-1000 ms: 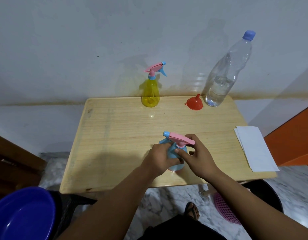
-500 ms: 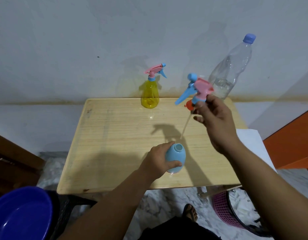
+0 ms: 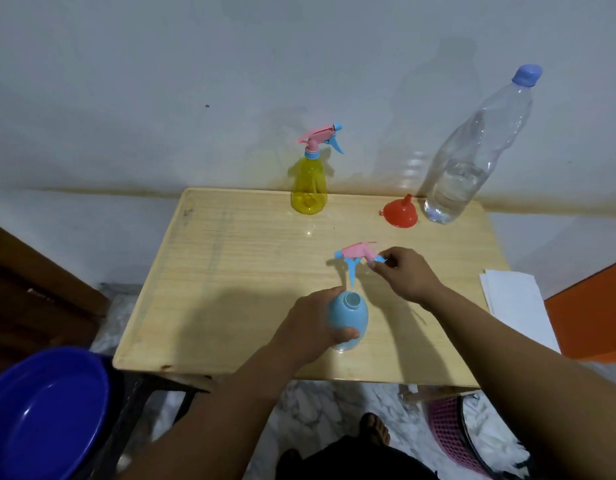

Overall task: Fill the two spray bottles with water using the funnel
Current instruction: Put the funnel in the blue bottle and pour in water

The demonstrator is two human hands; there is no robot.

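Observation:
My left hand (image 3: 310, 332) grips the blue spray bottle (image 3: 349, 318), which stands near the table's front edge with its neck uncovered. My right hand (image 3: 401, 273) holds that bottle's pink and blue spray head (image 3: 358, 254) low over the wooden table (image 3: 237, 271), just behind the blue bottle. A yellow spray bottle (image 3: 309, 187) with its spray head on stands at the back of the table. The red funnel (image 3: 400, 212) rests mouth-down at the back right. Beside it stands a clear water bottle (image 3: 472, 157) with a blue cap, partly filled.
White paper sheets (image 3: 514, 306) lie on the table's right edge. A dark blue basin (image 3: 43, 414) sits at the lower left, a pink basket (image 3: 452, 434) on the marble floor at lower right. An orange surface (image 3: 590, 313) stands on the right.
My right hand unscrewed the spray head, lifted it out of the blue bottle, and has now brought it down close to the table. My left hand kept hold of the bottle.

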